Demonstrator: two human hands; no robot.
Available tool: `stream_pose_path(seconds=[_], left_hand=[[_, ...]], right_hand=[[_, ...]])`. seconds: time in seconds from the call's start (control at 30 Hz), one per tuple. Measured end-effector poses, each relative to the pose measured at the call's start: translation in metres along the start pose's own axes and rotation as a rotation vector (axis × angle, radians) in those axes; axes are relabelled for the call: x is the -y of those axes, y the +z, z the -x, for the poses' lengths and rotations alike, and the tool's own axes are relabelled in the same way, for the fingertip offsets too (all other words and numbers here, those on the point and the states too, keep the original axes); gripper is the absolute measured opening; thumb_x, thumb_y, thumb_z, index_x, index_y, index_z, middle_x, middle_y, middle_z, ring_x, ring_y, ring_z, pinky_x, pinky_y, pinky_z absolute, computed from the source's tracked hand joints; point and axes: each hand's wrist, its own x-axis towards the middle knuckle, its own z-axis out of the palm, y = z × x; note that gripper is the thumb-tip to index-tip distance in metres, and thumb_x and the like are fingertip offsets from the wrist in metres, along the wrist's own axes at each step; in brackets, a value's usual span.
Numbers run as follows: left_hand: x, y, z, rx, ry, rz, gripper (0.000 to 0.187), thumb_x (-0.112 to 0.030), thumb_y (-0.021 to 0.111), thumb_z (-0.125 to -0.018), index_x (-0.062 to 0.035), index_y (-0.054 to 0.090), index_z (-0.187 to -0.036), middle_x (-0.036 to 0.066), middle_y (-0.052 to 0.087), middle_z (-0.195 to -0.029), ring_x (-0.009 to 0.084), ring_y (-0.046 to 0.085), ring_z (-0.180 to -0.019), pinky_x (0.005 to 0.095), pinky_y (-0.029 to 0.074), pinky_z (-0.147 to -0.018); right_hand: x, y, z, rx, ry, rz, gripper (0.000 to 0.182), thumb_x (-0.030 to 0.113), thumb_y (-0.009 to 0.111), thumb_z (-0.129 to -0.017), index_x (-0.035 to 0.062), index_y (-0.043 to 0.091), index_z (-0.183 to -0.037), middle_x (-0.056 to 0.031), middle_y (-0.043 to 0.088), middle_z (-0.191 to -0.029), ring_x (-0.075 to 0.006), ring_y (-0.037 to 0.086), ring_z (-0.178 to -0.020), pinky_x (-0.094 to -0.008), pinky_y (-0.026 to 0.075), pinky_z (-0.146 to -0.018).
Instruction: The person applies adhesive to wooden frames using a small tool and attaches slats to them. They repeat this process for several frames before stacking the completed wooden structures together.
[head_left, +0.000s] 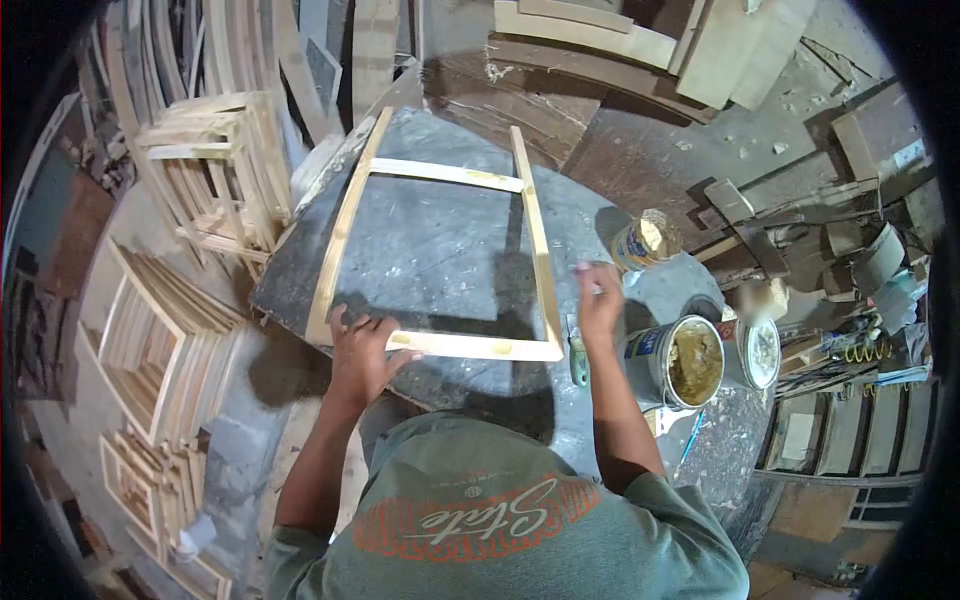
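A wooden frame [532, 230] of pale slats lies on the dark, worn tabletop [430, 270]. Its two long rails run past the far crosspiece. My left hand [362, 355] grips the near left corner, fingers over the joint and thumb along the near crosspiece [470, 346]. Yellowish patches mark that crosspiece near both ends. Just right of the frame's right rail, my right hand [600, 305] is raised with its fingers curled together; whatever they may hold is too small to make out. Below it on the table is a green-handled tool [579, 360], partly hidden by the frame's corner.
On the table's right stand an open tub [697, 362] of yellowish paste, another white-rimmed tub [760, 352] and a smaller container [645, 240]. A blue pen-like stick [692, 436] lies nearby. Stacked wooden frames [215, 170] fill the left floor. Boards [590, 40] lie beyond the table.
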Motion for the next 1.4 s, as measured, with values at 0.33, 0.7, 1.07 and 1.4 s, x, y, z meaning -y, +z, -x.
stream_pose_path(seconds=[0.33, 0.7, 1.07, 1.4], left_hand=[[-0.003, -0.003, -0.005, 0.081, -0.082, -0.119, 0.051, -0.052, 0.076, -0.077, -0.008, 0.065, -0.101, 0.009, 0.069, -0.094, 0.0275, 0.064, -0.101, 0.0577, 0.02, -0.115], [0.0, -0.009, -0.007, 0.121, -0.082, -0.096, 0.058, -0.06, 0.07, -0.079, -0.0085, 0.066, -0.106, 0.012, 0.07, -0.099, 0.0302, 0.062, -0.112, 0.0586, 0.016, -0.116], [0.007, -0.008, -0.002, 0.071, -0.008, -0.032, 0.052, -0.034, 0.083, -0.071, -0.0082, 0.061, -0.11, 0.012, 0.068, -0.098, 0.03, 0.06, -0.111, 0.0616, 0.022, -0.112], [0.01, -0.007, -0.005, 0.099, -0.012, -0.079, 0.038, -0.018, 0.078, -0.077, -0.0089, 0.059, -0.109, 0.013, 0.069, -0.105, 0.0352, 0.058, -0.121, 0.0569, 0.018, -0.113]], right_hand=[[-0.307, -0.002, -0.006, -0.666, 0.604, -0.482, 0.049, -0.016, 0.072, -0.074, 0.0001, 0.055, -0.117, -0.0149, 0.056, -0.113, -0.0221, 0.057, -0.1, -0.0331, 0.054, -0.081], [-0.27, -0.01, -0.016, -0.477, 0.42, -0.274, 0.024, 0.006, 0.075, -0.085, -0.0042, 0.063, -0.102, -0.0117, 0.064, -0.1, -0.0227, 0.062, -0.094, -0.0311, 0.052, -0.078], [0.131, 0.028, 0.007, 0.689, 0.288, -0.6, 0.019, 0.005, 0.073, -0.088, 0.0015, 0.068, -0.106, -0.0004, 0.07, -0.091, -0.0072, 0.06, -0.081, -0.0228, 0.046, -0.073], [0.15, 0.049, 0.027, 0.854, 0.236, -0.431, 0.017, 0.015, 0.076, -0.087, -0.0001, 0.071, -0.09, -0.0017, 0.069, -0.08, -0.0076, 0.058, -0.074, -0.0239, 0.045, -0.069]])
